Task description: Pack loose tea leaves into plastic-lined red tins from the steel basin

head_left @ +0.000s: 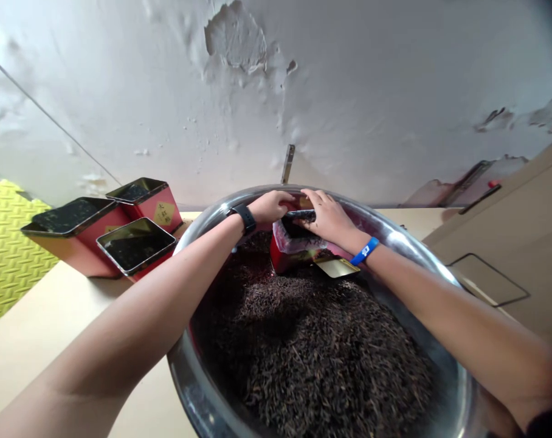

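Note:
A large steel basin (408, 249) holds a heap of dark loose tea leaves (312, 340). At its far side a red tin (282, 258) with a clear plastic liner rests tilted in the leaves. My left hand (270, 207), with a black watch on the wrist, curls around the tin's far left edge. My right hand (327, 218), with a blue wristband, lies over the tin's open top with fingers pressed onto the tea there. A gold label card (337, 267) sticks out beside the tin.
Three red tins filled with tea (136, 244) stand open on the beige table (52, 328) at the left. A yellow foam mat (6, 243) lies beyond the table's left edge. A cardboard box (499, 255) rises at the right. A peeling white wall is behind.

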`<control>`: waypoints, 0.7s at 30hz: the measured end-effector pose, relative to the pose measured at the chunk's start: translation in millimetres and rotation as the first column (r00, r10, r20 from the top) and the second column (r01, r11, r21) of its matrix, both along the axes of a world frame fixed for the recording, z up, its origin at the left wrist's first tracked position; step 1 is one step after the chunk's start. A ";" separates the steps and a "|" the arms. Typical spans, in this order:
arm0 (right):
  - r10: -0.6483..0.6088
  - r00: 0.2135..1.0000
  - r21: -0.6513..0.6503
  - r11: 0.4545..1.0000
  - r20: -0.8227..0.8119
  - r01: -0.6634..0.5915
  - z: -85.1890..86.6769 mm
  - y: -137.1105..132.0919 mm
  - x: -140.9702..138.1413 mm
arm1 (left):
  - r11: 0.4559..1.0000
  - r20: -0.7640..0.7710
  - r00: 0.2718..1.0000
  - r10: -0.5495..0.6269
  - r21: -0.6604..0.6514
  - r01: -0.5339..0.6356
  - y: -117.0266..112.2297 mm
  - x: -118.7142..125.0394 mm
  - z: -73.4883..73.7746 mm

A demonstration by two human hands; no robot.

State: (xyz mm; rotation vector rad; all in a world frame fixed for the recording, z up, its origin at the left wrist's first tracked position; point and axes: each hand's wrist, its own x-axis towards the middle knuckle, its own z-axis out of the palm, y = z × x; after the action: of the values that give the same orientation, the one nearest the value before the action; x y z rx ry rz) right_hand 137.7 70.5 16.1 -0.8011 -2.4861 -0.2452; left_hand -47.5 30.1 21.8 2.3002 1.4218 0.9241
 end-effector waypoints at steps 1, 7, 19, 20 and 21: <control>0.005 1.000 0.027 1.000 -0.019 -0.004 2.1 -2.3 0.3 | 0.999 -0.022 0.999 0.037 0.004 -0.037 1.5 -0.9 -2.7; 0.213 0.977 0.064 0.975 -0.014 -0.211 11.2 -27.3 -3.1 | 0.993 -0.132 0.984 0.117 0.025 -0.114 -0.3 -2.3 -7.1; 0.630 0.735 -0.516 0.730 0.251 -0.449 -64.2 -77.1 -25.9 | 0.987 -0.217 0.966 0.138 -0.046 -0.151 1.0 -3.2 -12.7; 0.614 0.744 -0.575 0.720 0.264 -0.390 -74.3 -77.2 -26.6 | 0.988 -0.217 0.967 0.132 -0.053 -0.147 0.8 -3.2 -12.8; 0.602 0.748 -0.627 0.704 0.278 -0.333 -82.9 -78.2 -27.2 | 0.988 -0.215 0.968 0.128 -0.058 -0.143 0.6 -3.4 -12.8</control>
State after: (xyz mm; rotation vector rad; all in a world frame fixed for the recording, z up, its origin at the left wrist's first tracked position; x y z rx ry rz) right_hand 110.5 -7.7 -66.8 -0.2381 -3.1825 0.5651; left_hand -50.9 30.7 9.0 2.3274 1.6879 0.6657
